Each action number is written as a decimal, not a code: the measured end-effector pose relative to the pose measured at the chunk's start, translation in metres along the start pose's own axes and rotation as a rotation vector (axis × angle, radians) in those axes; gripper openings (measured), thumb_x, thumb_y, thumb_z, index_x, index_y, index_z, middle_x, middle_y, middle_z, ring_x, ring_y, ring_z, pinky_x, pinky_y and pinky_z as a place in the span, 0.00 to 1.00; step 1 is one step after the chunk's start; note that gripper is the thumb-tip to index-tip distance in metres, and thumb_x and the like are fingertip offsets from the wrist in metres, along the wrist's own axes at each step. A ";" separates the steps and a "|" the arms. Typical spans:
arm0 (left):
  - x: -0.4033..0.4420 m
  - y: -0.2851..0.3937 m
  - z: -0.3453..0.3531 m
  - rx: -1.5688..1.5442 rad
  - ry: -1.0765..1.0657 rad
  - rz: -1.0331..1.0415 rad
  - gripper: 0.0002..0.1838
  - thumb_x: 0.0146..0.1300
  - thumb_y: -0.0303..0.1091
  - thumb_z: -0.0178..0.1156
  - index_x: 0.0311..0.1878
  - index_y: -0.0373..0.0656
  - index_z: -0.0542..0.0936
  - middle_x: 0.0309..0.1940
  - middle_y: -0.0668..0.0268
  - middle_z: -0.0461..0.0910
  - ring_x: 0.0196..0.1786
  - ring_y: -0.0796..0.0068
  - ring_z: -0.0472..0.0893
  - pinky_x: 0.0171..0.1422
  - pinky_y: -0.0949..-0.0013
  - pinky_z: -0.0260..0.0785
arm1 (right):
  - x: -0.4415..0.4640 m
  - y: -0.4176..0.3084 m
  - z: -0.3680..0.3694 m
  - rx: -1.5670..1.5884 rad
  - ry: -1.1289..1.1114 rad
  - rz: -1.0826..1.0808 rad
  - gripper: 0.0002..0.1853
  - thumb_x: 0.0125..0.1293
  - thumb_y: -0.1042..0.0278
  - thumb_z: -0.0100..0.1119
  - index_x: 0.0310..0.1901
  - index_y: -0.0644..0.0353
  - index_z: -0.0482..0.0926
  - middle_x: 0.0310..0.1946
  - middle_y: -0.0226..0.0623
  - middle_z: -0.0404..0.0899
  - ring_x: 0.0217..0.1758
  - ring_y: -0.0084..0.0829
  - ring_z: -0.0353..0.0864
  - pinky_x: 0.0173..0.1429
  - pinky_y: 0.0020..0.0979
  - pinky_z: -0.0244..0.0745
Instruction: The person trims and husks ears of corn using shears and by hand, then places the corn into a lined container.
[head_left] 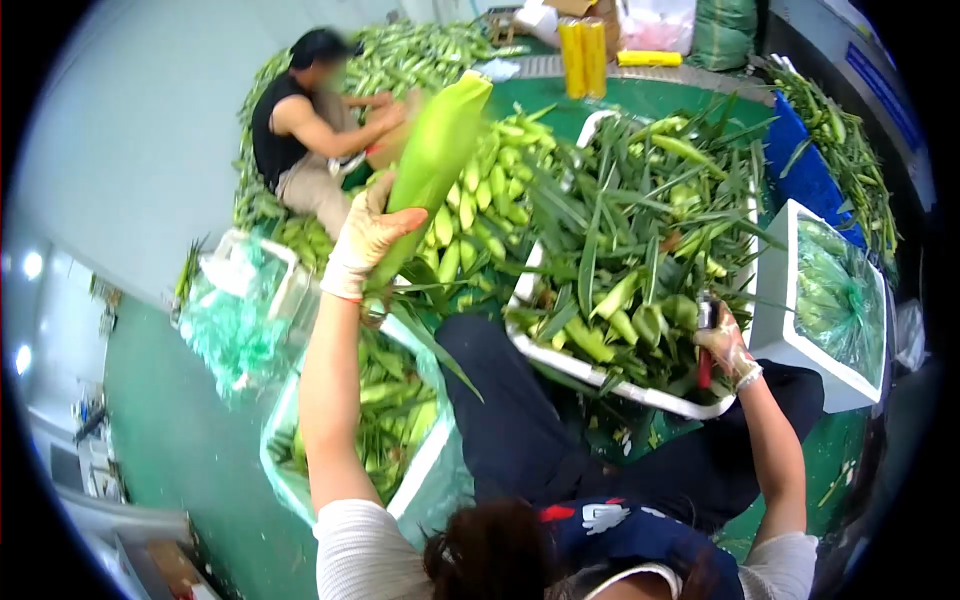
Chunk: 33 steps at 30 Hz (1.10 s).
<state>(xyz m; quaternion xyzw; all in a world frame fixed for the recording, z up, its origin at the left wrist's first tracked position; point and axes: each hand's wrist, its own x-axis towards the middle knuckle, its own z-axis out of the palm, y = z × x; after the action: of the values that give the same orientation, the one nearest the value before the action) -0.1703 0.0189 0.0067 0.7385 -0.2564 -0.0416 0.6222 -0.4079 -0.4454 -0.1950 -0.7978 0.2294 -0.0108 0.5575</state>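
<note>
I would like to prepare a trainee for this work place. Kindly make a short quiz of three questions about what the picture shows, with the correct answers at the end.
1. Multiple choice: what does the left hand hold up?
A) a yellow roll
B) an ear of corn
C) a plastic bag

2. True or false: the red-handled tool lies on the floor.

3. Short answer: what mostly fills the large white tub in front of the person?

Key: 1. B. 2. False; it is in the right hand. 3. Green leaves and husks.
</note>
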 end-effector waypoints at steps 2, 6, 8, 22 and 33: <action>0.036 0.013 0.025 -0.118 -0.181 0.067 0.42 0.52 0.49 0.70 0.64 0.33 0.66 0.54 0.63 0.76 0.53 0.74 0.76 0.55 0.72 0.70 | -0.016 -0.043 -0.009 0.497 0.018 -0.160 0.36 0.44 0.77 0.61 0.61 0.59 0.66 0.42 0.31 0.75 0.40 0.23 0.72 0.41 0.25 0.72; 0.073 0.018 0.108 -0.368 -0.433 -0.096 0.41 0.50 0.59 0.67 0.60 0.38 0.71 0.46 0.62 0.79 0.44 0.71 0.79 0.47 0.70 0.72 | -0.031 -0.131 -0.019 -0.235 0.164 -0.389 0.37 0.46 0.74 0.60 0.62 0.62 0.62 0.45 0.44 0.76 0.44 0.38 0.78 0.45 0.36 0.75; 0.079 0.012 0.148 -0.199 -0.522 -0.111 0.41 0.47 0.54 0.72 0.59 0.39 0.71 0.43 0.64 0.79 0.41 0.73 0.79 0.44 0.72 0.72 | -0.007 -0.129 -0.018 -0.362 0.138 -0.521 0.34 0.49 0.68 0.61 0.59 0.62 0.62 0.42 0.51 0.76 0.44 0.47 0.78 0.48 0.41 0.74; 0.076 -0.016 0.221 0.145 -0.783 -0.261 0.36 0.45 0.31 0.75 0.58 0.37 0.70 0.43 0.71 0.76 0.44 0.81 0.72 0.51 0.74 0.68 | 0.025 -0.117 -0.044 -0.333 -0.099 -0.495 0.35 0.46 0.52 0.69 0.49 0.65 0.64 0.37 0.45 0.69 0.42 0.39 0.71 0.50 0.36 0.68; 0.112 -0.020 0.204 0.562 -0.920 -0.041 0.33 0.42 0.34 0.73 0.54 0.40 0.73 0.39 0.64 0.82 0.41 0.76 0.79 0.48 0.70 0.72 | 0.018 -0.080 -0.049 -0.261 -0.215 -0.117 0.20 0.53 0.56 0.65 0.36 0.66 0.75 0.28 0.44 0.77 0.21 0.38 0.76 0.33 0.36 0.74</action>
<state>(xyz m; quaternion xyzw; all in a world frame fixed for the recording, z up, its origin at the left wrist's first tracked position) -0.1444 -0.2107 -0.0286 0.7870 -0.4891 -0.3027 0.2233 -0.3768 -0.4738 -0.1092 -0.8719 0.1213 0.0718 0.4689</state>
